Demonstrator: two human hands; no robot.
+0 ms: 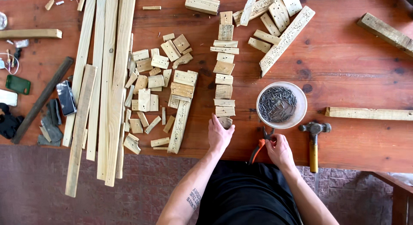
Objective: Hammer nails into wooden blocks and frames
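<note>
My left hand (219, 134) rests on the red-brown table (344, 66), fingers pinching a small wood block (225, 121) at the near end of a straight row of wood blocks (224, 74) that runs away from me. My right hand (279, 150) grips orange-handled pliers (259, 148) at the table's near edge, jaws pointing toward a white bowl of dark nails (281, 104) just beyond it. A hammer (314, 143) with a yellow handle lies to the right of that hand.
Long wooden slats (105, 87) lie lengthwise at the left, beside a loose heap of small offcuts (159, 91). More blocks and a long holed board (286, 38) sit at the back. Phones and cloths lie at the far left; single slats (370, 113) at the right.
</note>
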